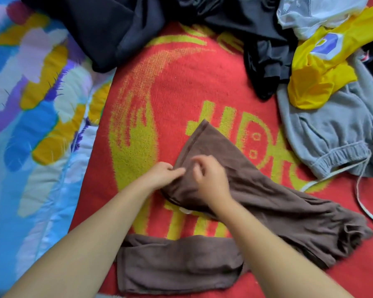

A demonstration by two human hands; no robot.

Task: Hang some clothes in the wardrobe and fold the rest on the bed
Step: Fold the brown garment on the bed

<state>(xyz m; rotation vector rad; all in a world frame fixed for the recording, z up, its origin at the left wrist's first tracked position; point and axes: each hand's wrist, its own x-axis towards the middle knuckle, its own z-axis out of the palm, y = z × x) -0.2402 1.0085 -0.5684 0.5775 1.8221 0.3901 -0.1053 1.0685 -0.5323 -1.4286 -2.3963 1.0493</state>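
Note:
A brown garment [274, 207] lies partly folded on the red and yellow blanket [164, 87] in the middle of the bed. One part of it stretches flat along the near edge, another runs off to the right. My left hand [163, 175] pinches the cloth's left edge with curled fingers. Just right of it, my right hand [209, 179] grips a bunch of the same cloth; it looks blurred.
Dark clothes [121, 26] are heaped at the far side. At the right lie grey sweatpants [332, 130] with a white drawstring, a yellow garment [319, 67] and something white [310, 14]. A colourful quilt [30, 108] covers the left side.

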